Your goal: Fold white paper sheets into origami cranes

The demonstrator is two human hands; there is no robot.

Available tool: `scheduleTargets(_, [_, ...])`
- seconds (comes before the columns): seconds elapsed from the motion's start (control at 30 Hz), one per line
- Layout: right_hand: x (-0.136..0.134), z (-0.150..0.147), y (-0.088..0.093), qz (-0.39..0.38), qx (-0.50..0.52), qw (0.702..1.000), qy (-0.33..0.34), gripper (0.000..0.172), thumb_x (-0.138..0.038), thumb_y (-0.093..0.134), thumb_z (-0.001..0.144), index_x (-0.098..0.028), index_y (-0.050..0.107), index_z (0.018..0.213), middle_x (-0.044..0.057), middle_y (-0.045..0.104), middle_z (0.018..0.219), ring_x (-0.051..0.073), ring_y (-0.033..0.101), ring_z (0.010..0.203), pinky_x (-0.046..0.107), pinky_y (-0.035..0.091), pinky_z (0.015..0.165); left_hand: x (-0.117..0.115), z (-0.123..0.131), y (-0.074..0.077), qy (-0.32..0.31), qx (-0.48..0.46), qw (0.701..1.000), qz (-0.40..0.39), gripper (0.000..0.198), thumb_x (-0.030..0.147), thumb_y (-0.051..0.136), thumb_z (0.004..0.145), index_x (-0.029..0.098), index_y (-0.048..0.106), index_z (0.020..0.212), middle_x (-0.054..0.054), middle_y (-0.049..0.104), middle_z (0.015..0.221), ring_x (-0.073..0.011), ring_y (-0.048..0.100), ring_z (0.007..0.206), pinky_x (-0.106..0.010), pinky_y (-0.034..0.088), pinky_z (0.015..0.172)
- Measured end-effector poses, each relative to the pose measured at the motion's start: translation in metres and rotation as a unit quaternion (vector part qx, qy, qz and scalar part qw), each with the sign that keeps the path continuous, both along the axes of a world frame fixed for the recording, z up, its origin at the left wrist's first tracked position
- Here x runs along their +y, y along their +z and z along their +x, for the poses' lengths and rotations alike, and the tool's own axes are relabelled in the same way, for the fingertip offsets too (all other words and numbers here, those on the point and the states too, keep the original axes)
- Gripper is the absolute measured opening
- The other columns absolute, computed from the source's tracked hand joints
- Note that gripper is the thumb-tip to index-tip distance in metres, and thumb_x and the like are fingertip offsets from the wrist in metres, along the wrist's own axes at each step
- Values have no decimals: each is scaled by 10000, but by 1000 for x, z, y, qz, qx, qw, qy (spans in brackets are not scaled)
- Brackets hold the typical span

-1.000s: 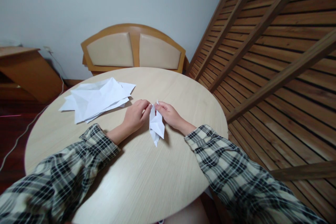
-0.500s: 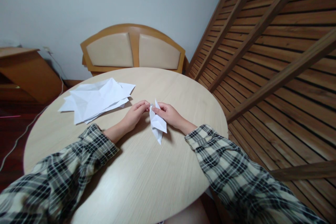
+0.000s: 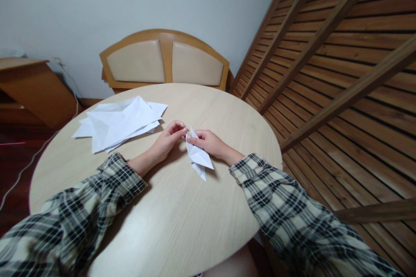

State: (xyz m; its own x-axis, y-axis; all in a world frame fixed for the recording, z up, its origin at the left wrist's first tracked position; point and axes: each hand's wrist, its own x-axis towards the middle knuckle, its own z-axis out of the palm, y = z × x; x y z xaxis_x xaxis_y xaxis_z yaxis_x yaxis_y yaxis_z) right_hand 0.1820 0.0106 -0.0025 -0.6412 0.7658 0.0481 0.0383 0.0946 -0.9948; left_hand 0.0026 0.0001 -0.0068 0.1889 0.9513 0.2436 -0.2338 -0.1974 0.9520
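A small folded white paper figure [image 3: 199,158] rests on the round pale wooden table [image 3: 169,216], its far tip raised between my two hands. My left hand [image 3: 167,140] pinches that tip with thumb and fingers curled. My right hand [image 3: 208,142] grips the same end from the right, fingers closed on the paper. The figure's pointed lower end angles toward me and to the right. Both my arms wear plaid sleeves.
A loose pile of creased white paper sheets [image 3: 118,122] lies on the table's far left. A wooden chair with padded back [image 3: 164,61] stands behind the table. A slatted wooden frame [image 3: 341,65] leans at the right. A low wooden cabinet [image 3: 29,88] sits at left.
The paper figure has swung so its lower point now aims further right, and both hands have drawn closer on its far tip.
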Motion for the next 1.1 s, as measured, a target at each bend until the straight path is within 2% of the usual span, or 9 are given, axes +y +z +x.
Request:
scheduleTargets(0.2, [-2,0,4,-19,7,1000,3,365,-496,691,774,-150,577,777,-44,491,639,75,420,532,225,301,488,1,-1,0,-25,3,1000,-1,83,244,625,809,172,664,823,-28,614,840,-156,547,793,-285,445,746])
scheduleTargets(0.37, [-4,-1,6,-29,17,999,5,353,-480,700,769,-147,581,782,-45,507,637,72,425,523,225,320,494,-2,-1,4,-24,5,1000,2,70,210,672,737,175,667,798,-24,621,828,-157,552,787,-284,444,738])
scheduleTargets(0.5, [-6,-1,7,-34,11,999,16,342,-465,698,778,-148,574,761,-44,511,637,71,434,527,222,326,496,-2,-3,4,-21,33,999,18,73,232,686,741,182,657,786,-21,613,804,-153,545,742,-291,445,700])
scheduleTargets(0.77, [-7,0,9,-51,13,998,29,353,-473,702,778,-150,562,746,-48,512,622,68,430,514,219,326,488,-3,-2,6,31,99,993,59,77,272,662,754,195,656,763,-18,636,784,-165,558,751,-309,455,738])
scheduleTargets(1.1, [-5,-1,6,-41,-1,999,35,344,-458,707,774,-149,561,741,-50,496,619,68,413,517,221,301,488,-2,-2,8,74,143,984,77,123,294,614,772,194,628,702,-3,614,694,-154,538,673,-302,448,694])
